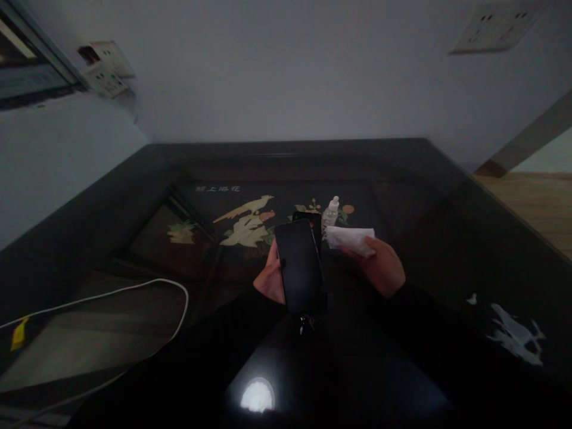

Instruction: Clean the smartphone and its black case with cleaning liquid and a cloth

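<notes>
My left hand is closed round the side of a dark smartphone, its black face turned up toward me. Just behind it a second black, phone-like thing shows in part, mostly covered by the phone. Between the fingers of my right hand is a folded white tissue, to the right of the phone and apart from it. A small clear bottle with a white cap stands beyond the tissue. Below the phone hangs or lies a small shiny thing, too dim to name.
The glossy dark table bears a bird-and-flower picture and reflects light. A white cable with a yellow tag runs at the left. Wall sockets are at the upper right, more sockets at the upper left.
</notes>
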### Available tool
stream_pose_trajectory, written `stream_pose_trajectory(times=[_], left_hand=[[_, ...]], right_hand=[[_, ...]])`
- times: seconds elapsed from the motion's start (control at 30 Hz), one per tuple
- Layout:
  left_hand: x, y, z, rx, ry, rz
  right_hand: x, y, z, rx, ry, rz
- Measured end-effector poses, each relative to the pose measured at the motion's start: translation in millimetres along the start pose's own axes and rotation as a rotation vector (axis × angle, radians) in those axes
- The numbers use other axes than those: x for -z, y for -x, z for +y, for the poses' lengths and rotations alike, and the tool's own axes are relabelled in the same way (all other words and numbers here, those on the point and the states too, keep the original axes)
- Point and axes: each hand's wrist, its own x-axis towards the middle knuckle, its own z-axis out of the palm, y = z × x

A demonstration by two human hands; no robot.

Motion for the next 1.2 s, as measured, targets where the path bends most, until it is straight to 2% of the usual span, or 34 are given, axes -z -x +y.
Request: stream_pose_trajectory(times=[0.07, 0.23, 0.5, 0.57, 0.7, 0.77, 0.93, 1.07, 1.13, 1.2], left_hand=[[3.7, -1.5, 4.3, 0.049, -0.017, -0.001], [13.1, -1.6, 14.1, 0.309, 0.024, -0.062], [13.5, 0.0, 5.2, 0.349, 0.279, -0.126], [11.6, 1.4, 6.3, 0.381, 0.291, -0.134], [9.3, 1.2, 7.1, 0.532, 0.258, -0.122], [9.8, -1.0, 5.0, 0.543, 0.245, -0.116], [13.5, -7.6, 2.5, 0.458, 0.182, -0.089], [9.6, -7.5, 10.6, 0.421, 0.206, -0.020], [7.6, -6.2, 13.2, 0.434, 0.193, -0.036], [8.6, -5.6, 12.3, 0.428, 0.147, -0.091]], right_hand=[[-1.1, 1.2, -3.3, 0.001, 0.017, -0.044], [-0.1, 7.8, -8.4, -0.092, 0.154, -0.148], [6.9, 6.7, -4.1, -0.120, 0.354, -0.113], [4.6, 7.5, -6.9, -0.112, 0.384, -0.128], [-0.1, 10.2, -11.9, -0.109, 0.490, -0.137], [-0.7, 11.0, -11.7, -0.092, 0.513, -0.119], [-0.3, 12.4, -10.8, 0.037, 0.534, -0.057], [-8.9, 17.7, -19.9, 0.209, 0.682, -0.052], [-17.7, 23.5, -24.5, 0.324, 0.768, -0.145], [-28.0, 32.1, -25.9, 0.491, 0.851, -0.349]])
